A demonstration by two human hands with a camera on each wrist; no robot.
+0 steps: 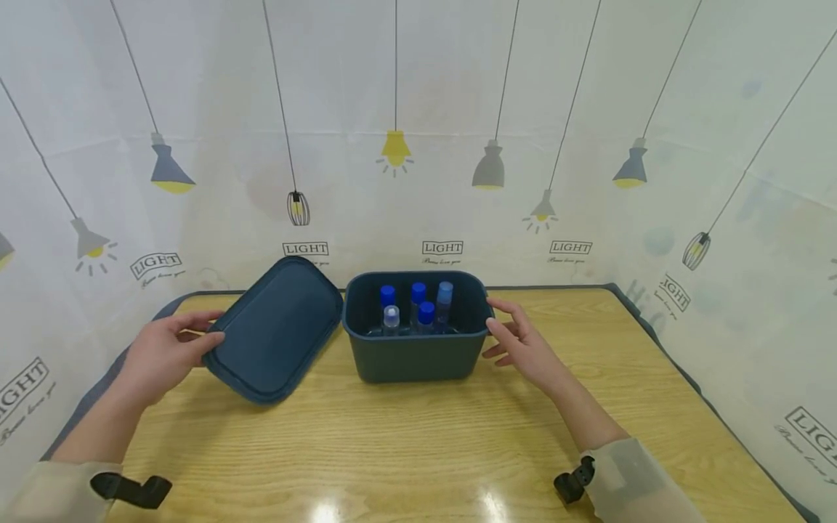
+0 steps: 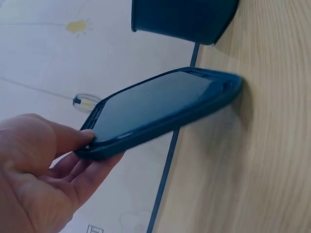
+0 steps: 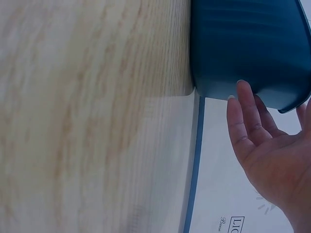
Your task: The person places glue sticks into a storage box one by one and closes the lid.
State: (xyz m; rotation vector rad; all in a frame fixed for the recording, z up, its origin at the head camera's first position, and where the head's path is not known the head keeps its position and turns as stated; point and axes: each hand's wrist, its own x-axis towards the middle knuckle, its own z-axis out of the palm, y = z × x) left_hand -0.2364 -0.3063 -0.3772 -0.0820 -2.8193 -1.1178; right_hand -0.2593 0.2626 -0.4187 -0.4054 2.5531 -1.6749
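A dark blue-green lid (image 1: 275, 330) is tilted at the left, its edge pinched between the thumb and fingers of my left hand (image 1: 160, 352). In the left wrist view, the thumb lies on top of the lid (image 2: 155, 107) and the fingers are beneath. The matching storage box (image 1: 415, 359) stands uncovered on the table. Inside it, several small clear bottles (image 1: 391, 319) stand upright, most with blue caps. My right hand (image 1: 523, 349) is at the box's right end, fingertips at the rim and side. The right wrist view has its fingers fairly straight against the box (image 3: 248, 48).
The light wood table (image 1: 418, 450) reaches back to a pale cloth backdrop (image 1: 445, 203) printed with hanging lamps. This cloth also rises along the left and right sides. A black strap (image 1: 134, 489) is on the left wrist, with another (image 1: 574, 481) on the right.
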